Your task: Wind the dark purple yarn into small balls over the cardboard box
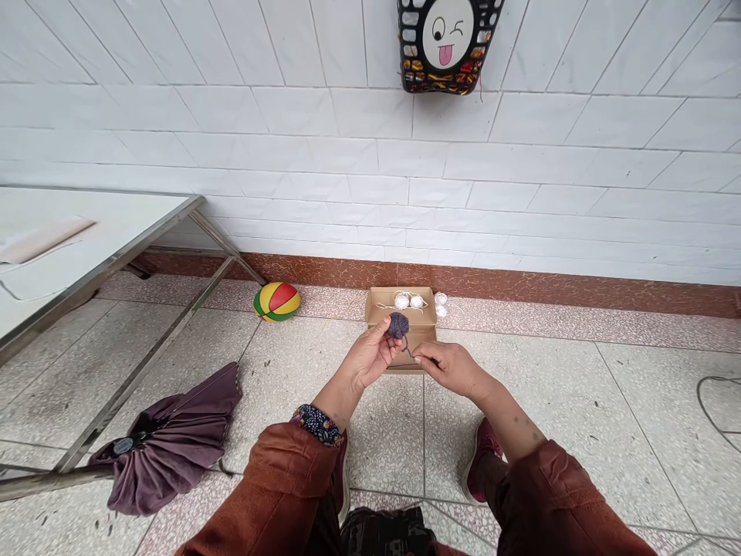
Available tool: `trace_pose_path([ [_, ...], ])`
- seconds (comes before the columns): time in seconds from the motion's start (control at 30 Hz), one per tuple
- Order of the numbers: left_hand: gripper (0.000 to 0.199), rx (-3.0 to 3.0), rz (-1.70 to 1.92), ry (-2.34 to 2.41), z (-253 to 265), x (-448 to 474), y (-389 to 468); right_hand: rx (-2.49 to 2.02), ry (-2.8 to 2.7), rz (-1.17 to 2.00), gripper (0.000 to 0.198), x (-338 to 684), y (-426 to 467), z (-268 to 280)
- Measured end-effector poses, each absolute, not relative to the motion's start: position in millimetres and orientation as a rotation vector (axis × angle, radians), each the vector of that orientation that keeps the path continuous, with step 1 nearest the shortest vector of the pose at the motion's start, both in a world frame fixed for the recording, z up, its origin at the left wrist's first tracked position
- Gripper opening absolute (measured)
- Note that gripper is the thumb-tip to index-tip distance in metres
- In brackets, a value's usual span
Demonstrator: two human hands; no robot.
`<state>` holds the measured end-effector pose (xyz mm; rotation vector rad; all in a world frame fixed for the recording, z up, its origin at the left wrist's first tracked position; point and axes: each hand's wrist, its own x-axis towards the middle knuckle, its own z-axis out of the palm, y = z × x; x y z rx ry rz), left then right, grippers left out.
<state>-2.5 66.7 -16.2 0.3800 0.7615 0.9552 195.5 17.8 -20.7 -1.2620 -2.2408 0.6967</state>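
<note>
A small ball of dark grey yarn [398, 325] is gripped by the fingers of my left hand [373, 353], above an open cardboard box. From the ball a loose strand runs down to my right hand [450, 366], which pinches its end between thumb and forefinger. Behind and below the hands, the cardboard box [373, 308] stands on the floor against the wall skirting. Two white yarn balls [401, 300] lie inside its far part, with loose thread around them. More white yarn balls [441, 304] sit on the floor just right of the box.
A striped ball [277, 301] lies left of the box. Purple pleated cloth [179, 448] rests beside a metal-framed table [133, 207]. A black basket [412, 58] hangs on the tiled wall. A thin cable [702, 398] lies at right. My shoes [482, 455] are below.
</note>
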Motion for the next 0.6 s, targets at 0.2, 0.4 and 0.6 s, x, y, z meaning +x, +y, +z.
trace_pose_path([
  [0.2, 0.021, 0.405, 0.935, 0.657, -9.6, -4.5, 62.1, -1.585, -2.3, 0.564, 0.022, 199.6, 25.5, -34.5],
  [0.4, 0.032, 0.494, 0.989, 0.552, -6.7, -6.1, 62.7, -1.585, -2.395, 0.565, 0.023, 197.2, 27.1, -41.2],
  [0.6, 0.038, 0.554, 1.108, 0.654, -13.9, -11.1, 70.4, -1.386, -2.281, 0.613, 0.025, 198.0, 25.8, -49.3],
])
